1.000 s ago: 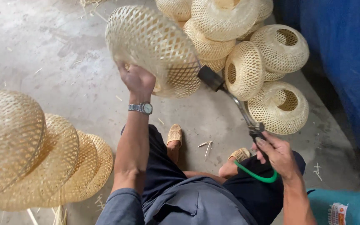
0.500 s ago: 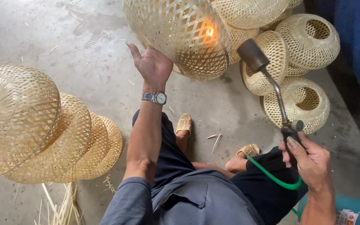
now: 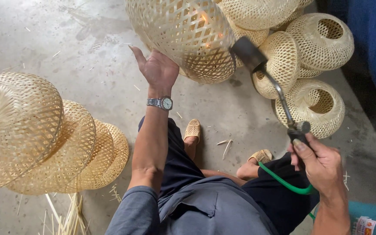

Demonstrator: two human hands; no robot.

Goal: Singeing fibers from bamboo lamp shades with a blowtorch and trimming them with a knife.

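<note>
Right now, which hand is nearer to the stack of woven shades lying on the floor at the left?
Left. The left hand is raised just beside the stack of woven shades; the right hand, gripping the torch, is on the far side.

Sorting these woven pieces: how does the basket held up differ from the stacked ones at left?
The held basket is lifted on the left hand, rounded, with flame glowing inside from the torch. The stacked baskets lie nested on the floor, flatter, untouched. Both are pale woven bamboo.
</note>
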